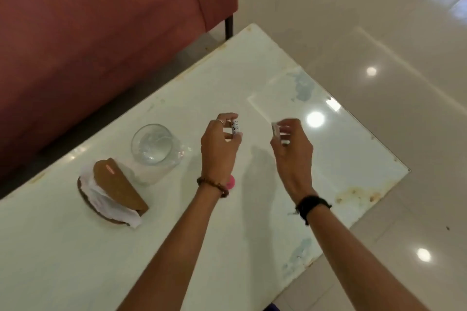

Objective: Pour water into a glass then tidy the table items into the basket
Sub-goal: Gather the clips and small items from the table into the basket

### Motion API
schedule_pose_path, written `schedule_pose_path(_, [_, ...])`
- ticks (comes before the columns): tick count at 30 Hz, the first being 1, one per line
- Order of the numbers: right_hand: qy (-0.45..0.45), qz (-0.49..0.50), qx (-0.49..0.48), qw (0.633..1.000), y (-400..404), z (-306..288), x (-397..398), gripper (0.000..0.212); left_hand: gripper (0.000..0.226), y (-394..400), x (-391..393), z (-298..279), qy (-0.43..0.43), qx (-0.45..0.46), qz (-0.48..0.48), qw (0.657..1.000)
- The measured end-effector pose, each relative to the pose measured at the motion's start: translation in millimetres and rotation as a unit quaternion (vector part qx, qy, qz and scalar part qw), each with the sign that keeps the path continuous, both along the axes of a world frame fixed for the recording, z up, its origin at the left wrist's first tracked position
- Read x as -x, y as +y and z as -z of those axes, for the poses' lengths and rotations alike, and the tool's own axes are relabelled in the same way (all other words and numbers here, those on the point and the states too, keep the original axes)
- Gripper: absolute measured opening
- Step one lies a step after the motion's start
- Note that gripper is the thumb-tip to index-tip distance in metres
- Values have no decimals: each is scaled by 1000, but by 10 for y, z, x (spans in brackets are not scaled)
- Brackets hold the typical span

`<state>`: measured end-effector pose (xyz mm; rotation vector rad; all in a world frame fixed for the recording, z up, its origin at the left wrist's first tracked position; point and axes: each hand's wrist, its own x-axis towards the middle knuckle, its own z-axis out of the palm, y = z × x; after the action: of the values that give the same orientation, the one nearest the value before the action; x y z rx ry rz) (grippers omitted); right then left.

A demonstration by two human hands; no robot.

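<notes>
Glass [154, 145] holds water and stands left of my left hand [219, 145]. Left fingers pinch a small white tube [236, 127]; right hand [290, 141] pinches a white piece [275, 130]. Glass judged heavy, slippery, breakable: grip mid-wall.

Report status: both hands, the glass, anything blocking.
Left hand pinching small white printed cylinder; right hand pinching small white piece. Clear drinking glass upright on white table, holds water. No basket visible; nothing blocking.

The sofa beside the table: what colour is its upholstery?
Dusty brick red, plain with no pattern, on the sofa; the head view is the only one.
</notes>
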<state>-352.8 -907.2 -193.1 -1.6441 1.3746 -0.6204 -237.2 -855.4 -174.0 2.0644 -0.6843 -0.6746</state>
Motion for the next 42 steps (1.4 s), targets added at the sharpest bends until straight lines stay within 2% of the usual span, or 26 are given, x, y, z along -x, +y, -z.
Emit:
schedule_pose_path(3, [-112, 34, -31, 993, 609, -365, -228, 26, 32, 490, -68, -338, 49, 58, -64, 995])
schedule_pose_path(5, [-149, 22, -43, 988, 1031, -581, -381, 33, 34, 873, -148, -542, 73, 80, -98, 989])
schedule_pose_path(8, [-176, -32, -58, 982, 1760, -815, -712, 32, 34, 1655, -335, -772, 94, 103, -159, 977])
schedule_pose_path(11, [-175, -102, -77, 976, 2542, -955, -1042, 33, 35, 2585, -518, -919, 92, 113, -233, 962])
schedule_pose_path(16, [-144, -237, -130, 952, 4076, -973, -1607, 26, 36, 4446, -902, -925, 88, 127, -381, 912])
schedule_pose_path(21, [-117, -367, -202, 900, 5733, -960, -2063, 27, 38, 6364, -1143, -950, 32, 73, -496, 865])
schedule_pose_path(23, [-92, -442, -233, 861, 6649, -962, -2307, 23, 43, 7331, -1204, -957, -11, 47, -559, 827])
schedule_pose_path(25, [-93, -478, -244, 839, 6870, -976, -2446, 22, 38, 7581, -1301, -956, -28, 17, -573, 819])
schedule_pose_path(28, [-82, -560, -227, 792, 7681, -998, -2727, 23, 33, 8360, -1430, -857, -47, -10, -606, 794])
schedule_pose_path(32, [-20, -631, -142, 763, 8425, -863, -2967, 11, 26, 9030, -1540, -500, 7, -84, -585, 807])
schedule_pose_path(34, [39, -669, -86, 737, 8614, -752, -3057, 13, 24, 9174, -1577, -330, 38, -122, -580, 804])
schedule_pose_path(38, [166, -713, 68, 678, 8760, -543, -3131, 19, 19, 9220, -1650, -103, 33, -200, -525, 826])
schedule_pose_path(40, [201, -710, 107, 666, 8771, -480, -3145, 19, 18, 9214, -1678, -45, 20, -272, -485, 831])
schedule_pose_path(42, [203, -712, 117, 662, 8765, -456, -3148, 20, 18, 9209, -1698, -24, 27, -304, -464, 832])
